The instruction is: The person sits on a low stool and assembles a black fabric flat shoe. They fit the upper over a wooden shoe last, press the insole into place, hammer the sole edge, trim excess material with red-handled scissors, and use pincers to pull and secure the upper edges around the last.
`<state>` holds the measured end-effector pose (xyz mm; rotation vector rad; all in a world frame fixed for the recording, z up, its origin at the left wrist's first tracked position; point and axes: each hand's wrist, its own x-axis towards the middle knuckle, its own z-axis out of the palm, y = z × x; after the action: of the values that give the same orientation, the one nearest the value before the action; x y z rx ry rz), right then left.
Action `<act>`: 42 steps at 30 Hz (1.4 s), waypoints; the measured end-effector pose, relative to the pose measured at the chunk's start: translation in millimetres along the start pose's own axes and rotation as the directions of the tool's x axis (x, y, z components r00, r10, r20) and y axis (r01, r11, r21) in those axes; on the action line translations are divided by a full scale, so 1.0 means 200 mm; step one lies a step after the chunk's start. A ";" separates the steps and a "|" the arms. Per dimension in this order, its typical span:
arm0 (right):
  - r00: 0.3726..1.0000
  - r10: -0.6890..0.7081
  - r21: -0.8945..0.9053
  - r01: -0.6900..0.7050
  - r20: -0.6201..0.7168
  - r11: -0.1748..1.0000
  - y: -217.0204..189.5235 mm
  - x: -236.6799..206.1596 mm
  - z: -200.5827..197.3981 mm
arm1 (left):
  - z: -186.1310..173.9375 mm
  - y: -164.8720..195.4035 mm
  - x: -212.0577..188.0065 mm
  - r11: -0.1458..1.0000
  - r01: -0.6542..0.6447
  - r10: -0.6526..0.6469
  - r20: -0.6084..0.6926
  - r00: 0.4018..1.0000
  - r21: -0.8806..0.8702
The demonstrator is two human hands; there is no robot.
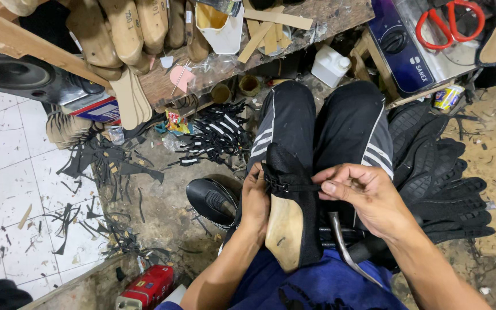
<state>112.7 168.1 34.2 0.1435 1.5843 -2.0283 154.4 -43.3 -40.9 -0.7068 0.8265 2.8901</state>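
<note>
Hands work on a black shoe (292, 213) resting on the person's lap. The left hand (255, 201) is wrapped around the shoe's side, gripping it. The right hand (363, 195) sits just beside it, fingers pinched tight on the shoe's thin black strap (297, 187).

Last (285, 229) sits on the lap, upper (294, 172) over it; left hand (255, 201) left of it, right hand (363, 198) right, at the strap (297, 187); shoe (210, 201) on floor, left; soles (449, 189) stacked right.

Red scissors (450, 24) lie on the counter (340, 14); a white jug (329, 65) and black strips (216, 138) lie below.
</note>
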 end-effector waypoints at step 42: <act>0.933 -0.314 -0.510 0.360 0.178 0.781 -0.28 0.02 0.04 | 0.12 -0.15 0.07 0.966 -0.058 0.061 -0.001 0.998 0.250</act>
<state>85.3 167.5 83.4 -0.4675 2.1775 -1.7076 136.3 -6.2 -43.0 -0.6789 1.2057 2.7620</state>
